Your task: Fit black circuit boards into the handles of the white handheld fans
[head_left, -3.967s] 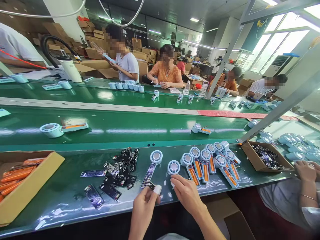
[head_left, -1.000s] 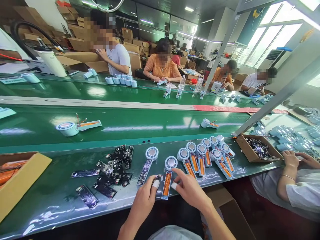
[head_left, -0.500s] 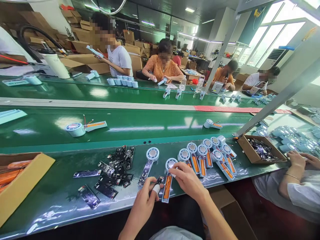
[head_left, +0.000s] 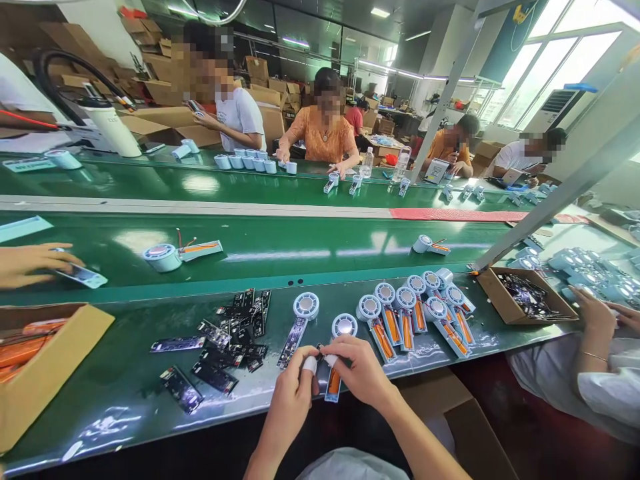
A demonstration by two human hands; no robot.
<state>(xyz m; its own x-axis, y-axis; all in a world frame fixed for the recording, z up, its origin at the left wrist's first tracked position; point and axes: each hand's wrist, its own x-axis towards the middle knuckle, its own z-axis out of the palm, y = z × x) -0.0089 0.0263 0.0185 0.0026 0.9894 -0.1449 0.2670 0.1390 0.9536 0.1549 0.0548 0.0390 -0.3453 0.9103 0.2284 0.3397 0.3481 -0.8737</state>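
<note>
Over the near edge of the bench, my left hand (head_left: 294,385) pinches a small black circuit board (head_left: 319,349), mostly covered by fingers. My right hand (head_left: 364,368) meets it there, thumb and forefinger closed at the board's end; whatever they grip is hidden. White covers wrap some fingertips. Just beneath lies a light-blue handheld fan (head_left: 345,325), its open handle showing an orange battery (head_left: 333,383). Left of it, another fan (head_left: 306,307) has a circuit board lying along its handle. Loose circuit boards (head_left: 235,340) are heaped further left. Several fans with orange batteries (head_left: 405,300) cluster to the right.
A cardboard box of orange batteries (head_left: 95,333) stands at left, a box of circuit boards (head_left: 535,319) at right. Beyond runs a green belt (head_left: 280,240) carrying fans. Another person's hand (head_left: 35,265) reaches in from the left. A metal post (head_left: 530,217) slants across the right.
My right hand has moved from the fan's round head down to the board in my left hand. Another person's hand has appeared over the belt at left, at a light-blue part.
</note>
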